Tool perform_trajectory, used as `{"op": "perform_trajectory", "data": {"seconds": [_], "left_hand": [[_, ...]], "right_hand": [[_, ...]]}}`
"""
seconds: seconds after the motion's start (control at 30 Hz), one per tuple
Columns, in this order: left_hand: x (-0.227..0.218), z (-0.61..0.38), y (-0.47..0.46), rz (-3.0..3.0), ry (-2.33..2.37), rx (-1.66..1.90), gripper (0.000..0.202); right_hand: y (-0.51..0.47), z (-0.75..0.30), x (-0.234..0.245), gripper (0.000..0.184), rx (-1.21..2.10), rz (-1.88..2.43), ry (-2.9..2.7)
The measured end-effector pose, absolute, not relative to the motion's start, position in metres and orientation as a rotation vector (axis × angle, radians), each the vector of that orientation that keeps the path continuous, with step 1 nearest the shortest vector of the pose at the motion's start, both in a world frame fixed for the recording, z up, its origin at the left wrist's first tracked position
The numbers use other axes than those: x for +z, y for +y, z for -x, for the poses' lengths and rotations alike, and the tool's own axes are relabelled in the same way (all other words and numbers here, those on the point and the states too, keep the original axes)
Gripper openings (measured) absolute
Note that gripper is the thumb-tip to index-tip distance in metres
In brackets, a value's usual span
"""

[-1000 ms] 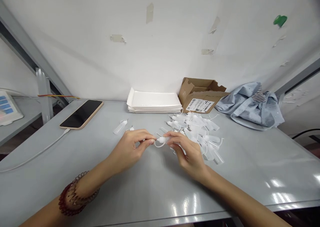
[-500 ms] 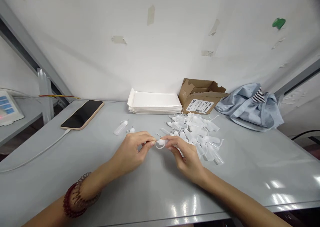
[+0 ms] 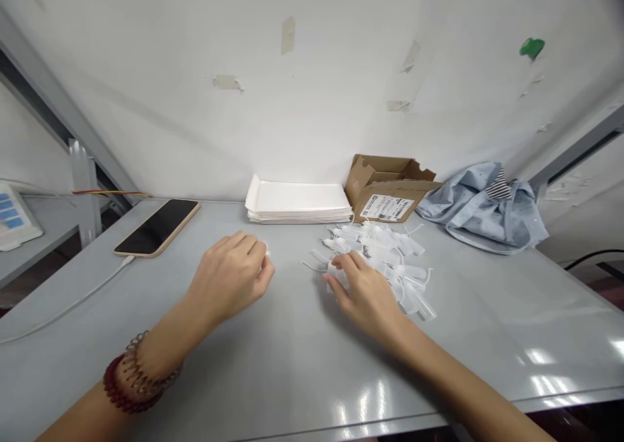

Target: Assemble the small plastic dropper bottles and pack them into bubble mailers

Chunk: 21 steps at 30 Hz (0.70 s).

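My left hand (image 3: 231,270) is closed, its back to me, left of the middle of the table. A bit of something whitish and clear shows past its fingers; I cannot make out whether they hold it. At the left edge of a heap of small translucent plastic bottles (image 3: 414,299), my right hand (image 3: 358,286) curls thumb and fingers around one plastic bottle (image 3: 336,274). A thin white strap (image 3: 312,267) sticks out to the left of that bottle. The heaped bottles have white caps and thin loop straps, and my right hand hides some of them.
Behind the heap stand a stack of white envelopes (image 3: 299,201) and an open cardboard box (image 3: 385,195). A light blue cloth (image 3: 487,208) lies at the right. At the left, a phone (image 3: 158,227) is plugged into a white cable (image 3: 73,309).
My hands have parted from the capped piece they pinched together. The left moved left, over where two loose bottles lay, and closed. The right stayed by the heap, fingers now around a bottle.
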<state>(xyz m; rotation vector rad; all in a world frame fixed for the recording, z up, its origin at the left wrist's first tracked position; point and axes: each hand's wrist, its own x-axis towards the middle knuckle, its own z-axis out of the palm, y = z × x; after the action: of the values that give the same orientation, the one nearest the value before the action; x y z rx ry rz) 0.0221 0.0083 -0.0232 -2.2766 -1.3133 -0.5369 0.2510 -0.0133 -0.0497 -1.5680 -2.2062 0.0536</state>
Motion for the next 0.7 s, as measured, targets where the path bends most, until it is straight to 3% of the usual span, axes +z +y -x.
{"op": "perform_trajectory", "data": {"seconds": [0.2, 0.37, 0.53, 0.7], "left_hand": [[-0.029, -0.032, -0.001, 2.454, -1.356, -0.151, 0.021], [-0.028, -0.032, -0.004, 2.543, -1.444, 0.000, 0.021], [-0.024, -0.037, -0.006, 2.595, -1.563, -0.138, 0.030], [-0.032, -0.038, -0.004, 2.839, -1.769, -0.552, 0.025]], "right_hand": [[-0.012, -0.248, -0.052, 0.020, -0.161, 1.635, -2.397], [-0.013, -0.247, -0.048, 0.026, -0.096, 1.584, -2.540], [-0.017, -0.244, -0.049, 0.021, 0.006, 1.596, -2.506], [-0.021, -0.243, -0.048, 0.020, 0.264, 1.529, -2.349]]}}
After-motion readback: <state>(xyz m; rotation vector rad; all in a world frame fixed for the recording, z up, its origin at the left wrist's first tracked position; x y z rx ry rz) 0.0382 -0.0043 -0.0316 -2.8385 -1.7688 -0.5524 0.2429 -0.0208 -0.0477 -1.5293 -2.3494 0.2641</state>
